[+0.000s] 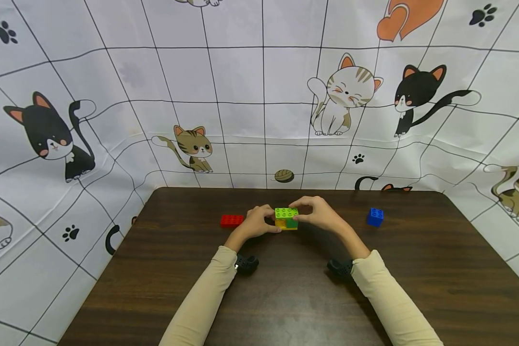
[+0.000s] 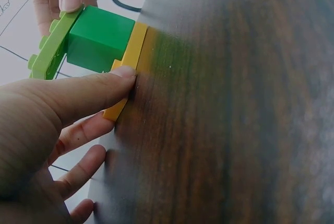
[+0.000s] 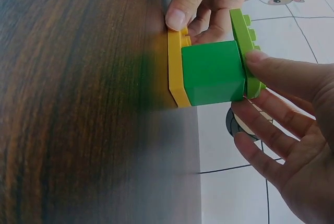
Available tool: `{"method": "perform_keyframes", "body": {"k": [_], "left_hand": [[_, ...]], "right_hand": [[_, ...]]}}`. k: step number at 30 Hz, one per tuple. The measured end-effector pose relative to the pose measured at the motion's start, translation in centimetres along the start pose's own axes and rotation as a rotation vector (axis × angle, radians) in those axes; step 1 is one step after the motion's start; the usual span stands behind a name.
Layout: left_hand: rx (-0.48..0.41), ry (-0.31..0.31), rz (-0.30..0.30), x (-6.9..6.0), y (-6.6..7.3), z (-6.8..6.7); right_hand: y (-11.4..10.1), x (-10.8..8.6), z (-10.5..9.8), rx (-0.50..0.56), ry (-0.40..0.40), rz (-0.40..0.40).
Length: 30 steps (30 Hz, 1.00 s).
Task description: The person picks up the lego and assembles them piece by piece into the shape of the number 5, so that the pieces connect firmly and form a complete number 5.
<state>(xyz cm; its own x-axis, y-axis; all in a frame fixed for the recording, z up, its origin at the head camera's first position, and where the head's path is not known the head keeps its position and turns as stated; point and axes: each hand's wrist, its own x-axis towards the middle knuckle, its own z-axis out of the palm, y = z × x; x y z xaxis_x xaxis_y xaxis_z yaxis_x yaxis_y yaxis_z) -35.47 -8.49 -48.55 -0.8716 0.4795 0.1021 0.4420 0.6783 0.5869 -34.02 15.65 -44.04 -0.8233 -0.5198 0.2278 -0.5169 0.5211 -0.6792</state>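
Where the dark wooden table (image 1: 285,298) spreads beneath the green block (image 3: 213,73), the left hand (image 1: 254,224) pinches the yellow plate (image 3: 175,67) under that block, while the right hand (image 1: 322,215) grips the lime plate (image 1: 287,212) at its top; a red brick (image 1: 231,221) lies left of the green block, a smaller blue brick (image 1: 375,217) well apart to its right

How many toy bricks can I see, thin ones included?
5: a red brick at left, a blue brick at right, and between them, lime plate over green block over yellow plate. Others may be hidden.
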Motion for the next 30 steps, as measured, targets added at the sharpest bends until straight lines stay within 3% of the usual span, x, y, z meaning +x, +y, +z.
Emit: {"method": "perform_keyframes", "body": {"k": [30], "left_hand": [[0.003, -0.005, -0.004, 0.07, -0.09, 0.04]], "right_hand": [[0.77, -0.05, -0.26, 0.037, -0.041, 0.041]]}}
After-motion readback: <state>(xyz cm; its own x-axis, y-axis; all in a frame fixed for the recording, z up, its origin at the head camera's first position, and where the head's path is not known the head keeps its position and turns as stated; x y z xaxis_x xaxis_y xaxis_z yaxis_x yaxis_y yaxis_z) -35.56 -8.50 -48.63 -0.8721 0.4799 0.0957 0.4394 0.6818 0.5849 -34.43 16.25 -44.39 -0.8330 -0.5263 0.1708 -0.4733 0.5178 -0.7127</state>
